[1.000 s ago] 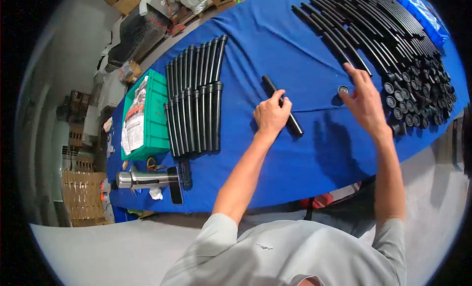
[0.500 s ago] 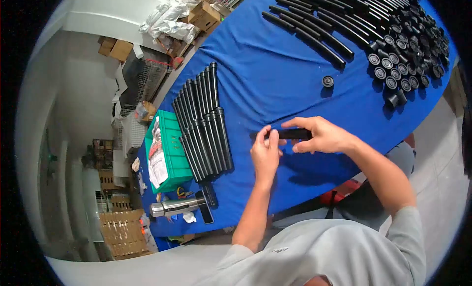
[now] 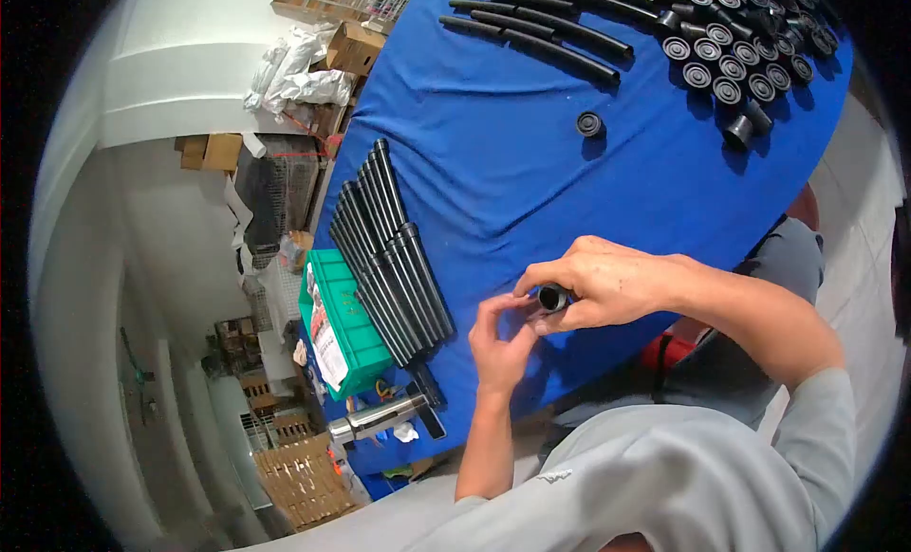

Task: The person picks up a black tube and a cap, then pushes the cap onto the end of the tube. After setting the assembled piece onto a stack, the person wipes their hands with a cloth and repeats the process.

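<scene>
A short black tube (image 3: 550, 297) is held in my right hand (image 3: 612, 282), its hollow round end facing up towards me. The fingers and thumb wrap it from both sides, and its lower part is hidden. My left hand (image 3: 501, 348) is beside it on the left, fingers curved and thumb apart, with the fingertips right by the tube and my right fingertips. Both hands are over the blue cloth (image 3: 493, 187). Further left lie several long black tubes with collars (image 3: 389, 253), in overlapping rows.
A green crate (image 3: 353, 339) with papers stands beyond the collared tubes. Near it lie a metal flask (image 3: 375, 421) and a phone (image 3: 431, 421). One black round cap (image 3: 590, 124) lies alone; many caps (image 3: 731, 66) and plain black tubes (image 3: 560, 54) lie at the far side.
The black tube has turned from lying sideways to end-on towards me. My left hand has come off its end, fingers now spread apart. The view has shifted, moving the table's contents across it.
</scene>
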Motion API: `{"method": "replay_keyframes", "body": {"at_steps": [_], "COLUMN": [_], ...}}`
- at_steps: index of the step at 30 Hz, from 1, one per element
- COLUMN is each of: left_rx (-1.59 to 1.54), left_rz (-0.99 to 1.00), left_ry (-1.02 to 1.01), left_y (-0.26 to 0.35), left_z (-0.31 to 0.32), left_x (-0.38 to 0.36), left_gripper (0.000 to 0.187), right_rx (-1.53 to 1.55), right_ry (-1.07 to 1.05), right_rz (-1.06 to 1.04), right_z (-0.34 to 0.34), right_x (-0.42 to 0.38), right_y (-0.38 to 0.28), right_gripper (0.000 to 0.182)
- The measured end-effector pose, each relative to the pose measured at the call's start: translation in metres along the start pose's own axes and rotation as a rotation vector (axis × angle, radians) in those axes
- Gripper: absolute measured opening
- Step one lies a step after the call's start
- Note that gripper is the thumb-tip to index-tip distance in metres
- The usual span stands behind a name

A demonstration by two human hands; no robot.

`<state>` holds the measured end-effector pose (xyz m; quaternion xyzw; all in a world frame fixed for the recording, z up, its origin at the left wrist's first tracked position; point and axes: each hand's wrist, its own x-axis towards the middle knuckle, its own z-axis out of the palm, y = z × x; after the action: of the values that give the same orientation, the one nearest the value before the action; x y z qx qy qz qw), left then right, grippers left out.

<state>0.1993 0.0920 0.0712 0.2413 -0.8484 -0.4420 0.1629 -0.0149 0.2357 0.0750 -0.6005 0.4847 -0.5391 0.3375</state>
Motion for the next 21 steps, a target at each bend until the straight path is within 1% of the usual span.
{"method": "replay_keyframes", "body": {"at_steps": [3, 6, 7, 9, 13, 15, 16, 19, 21], "left_rx": [-0.145, -0.296, -0.358, -0.334, -0.280, -0.264, -0.256, -0.190, -0.248], "left_rz": [-0.121, -0.090, -0.091, -0.108, -0.120, -0.096, -0.083, -0.080, -0.050], "left_ry": [-0.140, -0.200, -0.213, -0.250, -0.324, -0.317, -0.310, -0.150, -0.173], "left_y": [0.009, -0.006, -0.009, -0.004, 0.008, 0.002, -0.001, -0.005, -0.009], "left_z": [-0.002, -0.006, -0.008, -0.009, -0.011, -0.011, -0.011, -0.002, -0.002], "left_x": [-0.010, -0.015, -0.016, -0.013, -0.011, -0.012, -0.014, -0.019, -0.017], "left_gripper": [0.039, 0.037, 0.037, 0.036, 0.037, 0.036, 0.037, 0.040, 0.043], "right_rx": [-0.027, 0.085, 0.104, 0.138, 0.166, 0.119, 0.128, 0.140, 0.137], "right_ry": [0.055, 0.049, 0.007, -0.082, -0.156, -0.187, -0.168, -0.129, -0.130], "right_rz": [-0.043, -0.122, -0.138, -0.171, -0.086, -0.076, -0.076, -0.072, -0.066], "right_z": [-0.006, -0.005, -0.005, -0.004, -0.003, -0.005, -0.004, -0.003, -0.004], "right_x": [-0.003, -0.004, -0.004, -0.004, -0.005, -0.005, -0.005, -0.005, -0.005], "right_y": [-0.004, -0.003, -0.001, 0.005, 0.000, -0.002, -0.001, 0.002, 0.002], "right_gripper": [0.040, 0.040, 0.039, 0.039, 0.038, 0.038, 0.038, 0.039, 0.041]}}
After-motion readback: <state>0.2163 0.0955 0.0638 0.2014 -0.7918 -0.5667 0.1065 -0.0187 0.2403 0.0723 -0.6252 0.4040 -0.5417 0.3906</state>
